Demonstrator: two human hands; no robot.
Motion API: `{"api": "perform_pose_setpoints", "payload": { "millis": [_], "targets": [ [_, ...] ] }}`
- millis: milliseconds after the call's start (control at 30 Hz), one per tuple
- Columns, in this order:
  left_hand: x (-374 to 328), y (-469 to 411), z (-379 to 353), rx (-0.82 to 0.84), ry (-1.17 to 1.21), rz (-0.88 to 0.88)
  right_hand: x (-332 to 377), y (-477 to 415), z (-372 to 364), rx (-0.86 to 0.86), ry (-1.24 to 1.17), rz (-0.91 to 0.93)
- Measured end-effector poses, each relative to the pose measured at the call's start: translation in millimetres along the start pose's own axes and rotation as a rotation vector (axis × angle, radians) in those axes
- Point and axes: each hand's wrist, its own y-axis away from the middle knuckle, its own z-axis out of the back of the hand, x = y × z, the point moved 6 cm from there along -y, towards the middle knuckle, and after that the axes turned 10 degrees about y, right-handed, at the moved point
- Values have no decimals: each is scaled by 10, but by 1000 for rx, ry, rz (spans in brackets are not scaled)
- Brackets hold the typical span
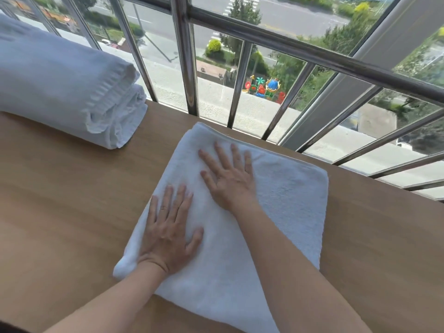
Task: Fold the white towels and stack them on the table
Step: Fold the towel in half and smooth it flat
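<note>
A folded white towel (288, 212) lies flat on the wooden table (60, 212), roughly square, in the middle of the view. My left hand (168, 231) rests palm down on its near left part, fingers spread. Farther in, my right hand (230, 179) presses flat on the towel's middle with its fingers apart. Neither hand grips anything. At the far left sits a pile of folded white towels (60, 87), its layered edges facing right.
A steel railing (187, 63) with vertical bars and glass runs along the table's far edge, with a street and a playground far below. Bare wood shows to the left and right of the flat towel.
</note>
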Motion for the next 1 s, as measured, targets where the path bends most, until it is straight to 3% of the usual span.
{"api": "perform_pose_setpoints", "payload": {
  "millis": [133,233,300,633,900,1000],
  "targets": [
    [12,6,-7,32,-34,53,-83,-247,73,84,-18,-185],
    [15,1,-13,41,-35,38,298,-115,98,-25,38,70],
    [14,-15,-23,35,-49,27,404,-80,45,-11,59,152],
    [25,-3,-42,40,-60,17,212,-366,99,58,-19,-135],
    [46,-10,-96,81,-64,-17,-45,1286,-226,22,-106,-569],
    [38,-8,-103,91,-56,-26,270,1978,-335,19,-91,-535]
  ]
}}
